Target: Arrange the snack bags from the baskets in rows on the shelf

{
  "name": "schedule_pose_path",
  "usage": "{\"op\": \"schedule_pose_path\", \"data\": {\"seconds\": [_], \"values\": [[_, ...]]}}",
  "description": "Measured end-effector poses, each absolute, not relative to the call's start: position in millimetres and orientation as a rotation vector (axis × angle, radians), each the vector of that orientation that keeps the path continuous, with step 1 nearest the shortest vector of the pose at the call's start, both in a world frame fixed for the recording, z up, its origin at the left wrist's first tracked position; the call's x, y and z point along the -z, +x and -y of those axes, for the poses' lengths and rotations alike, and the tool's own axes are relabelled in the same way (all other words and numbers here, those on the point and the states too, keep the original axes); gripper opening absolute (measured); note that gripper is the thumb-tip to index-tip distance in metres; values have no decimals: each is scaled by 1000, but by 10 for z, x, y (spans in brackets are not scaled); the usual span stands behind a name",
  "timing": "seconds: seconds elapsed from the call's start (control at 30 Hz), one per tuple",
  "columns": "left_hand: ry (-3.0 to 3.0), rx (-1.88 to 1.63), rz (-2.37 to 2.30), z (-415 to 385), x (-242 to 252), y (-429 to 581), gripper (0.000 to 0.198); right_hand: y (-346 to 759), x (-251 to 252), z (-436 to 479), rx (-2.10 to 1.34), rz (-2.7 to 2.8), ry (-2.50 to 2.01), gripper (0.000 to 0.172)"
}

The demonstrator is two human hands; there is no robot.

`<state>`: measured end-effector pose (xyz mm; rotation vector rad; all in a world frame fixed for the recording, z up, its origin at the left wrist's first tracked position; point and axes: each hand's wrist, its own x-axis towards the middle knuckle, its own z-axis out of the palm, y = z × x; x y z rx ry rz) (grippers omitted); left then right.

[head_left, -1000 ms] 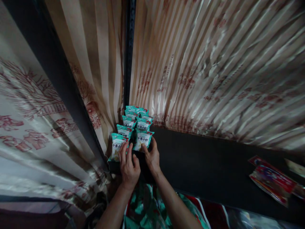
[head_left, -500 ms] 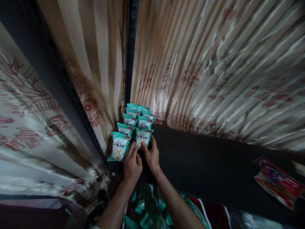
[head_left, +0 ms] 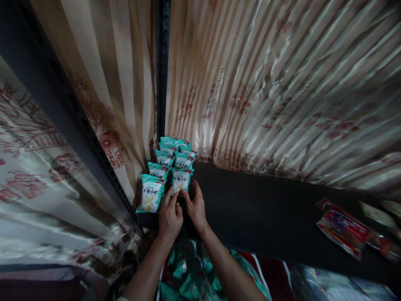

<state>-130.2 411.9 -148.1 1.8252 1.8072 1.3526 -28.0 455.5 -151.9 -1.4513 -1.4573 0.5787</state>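
Small teal-and-white snack bags stand in two columns at the shelf's left corner. At the front of the right column is one snack bag (head_left: pixel 181 179), upright, its lower edge between my hands. My left hand (head_left: pixel 171 216) has its fingers stretched out, their tips at that bag's lower left. My right hand (head_left: pixel 195 209) is open, thumb near the bag's lower front and fingers spread beside its lower right corner. Left of my left hand stands the front bag of the left column (head_left: pixel 151 193). The lowest edge of the bag between my hands is partly hidden by fingertips.
The black shelf (head_left: pixel 250 209) stretches to the right, with a red packet (head_left: pixel 343 229) and other packs farther along. Below my forearms, a red-and-white container (head_left: pixel 262 271) holds more teal bags (head_left: pixel 191 271). A dark metal post (head_left: pixel 163 71) and printed curtains (head_left: pixel 238 83) border the shelf.
The view has shifted slightly right. My right fingers have eased down from the side of the front bag, and more of its lower front shows. The bags keep their arrangement.
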Motion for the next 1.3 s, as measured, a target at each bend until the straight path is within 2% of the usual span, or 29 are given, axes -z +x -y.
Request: {"op": "schedule_pose_path", "data": {"seconds": [0.13,0.27,0.37,0.5,0.57,0.73,0.87,0.93,1.07,1.3], "values": [[1863,-1402,-1776,-4040,1392,-1278,36,-68,1469,-4075,-557,1421,-1447,48],[1992,-1333,-1488,-3838,1315,-1204,32,260,1451,-3372,-536,1533,-1490,33],[2043,-1130,-1271,-3603,1308,-1108,30,507,1492,-2885,-613,1680,-1525,28],[2088,-663,-1121,-3239,1338,-1003,31,730,1580,-2439,-773,1814,-1593,27],[2126,-446,-1108,-3063,1360,-982,31,784,1618,-2308,-816,1869,-1668,30],[2053,-189,-1549,-2695,1432,-1008,36,796,1692,-2161,-937,1999,-1802,63],[1976,-106,-1654,-2523,1506,-1041,39,768,1711,-2112,-932,2035,-1805,67],[1959,-115,-1634,-2495,1517,-1037,39,766,1686,-2093,-911,1984,-1777,65],[1862,-355,-1597,-2547,1395,-997,36,797,1514,-2092,-1003,1702,-1768,59],[1575,-951,-1300,-2715,1074,-1001,35,893,1085,-2148,-1593,1011,-1334,41]]}}
